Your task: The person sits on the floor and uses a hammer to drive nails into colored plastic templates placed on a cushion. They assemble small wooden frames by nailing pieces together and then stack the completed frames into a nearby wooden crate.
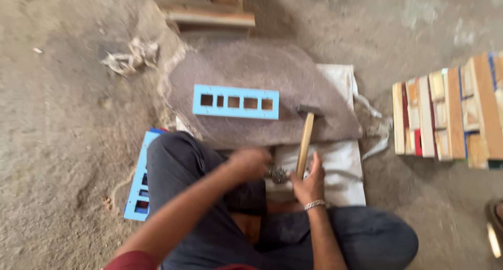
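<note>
Right hand [309,185] clenched around wooden hammer handle, hammer [305,139] lying with head on grey stone slab [262,71], just right of blue slotted frame [236,102]. Left hand [250,163] blurred, pinching at small metal pieces [277,174] beside the handle; grip there impossible to tell. Second blue frame [137,186] beside left knee; stacked wooden pieces [450,113] far right.

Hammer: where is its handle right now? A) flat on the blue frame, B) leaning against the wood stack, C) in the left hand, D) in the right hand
D: the right hand grips the hammer by its wooden handle, head on the grey slab.
</note>
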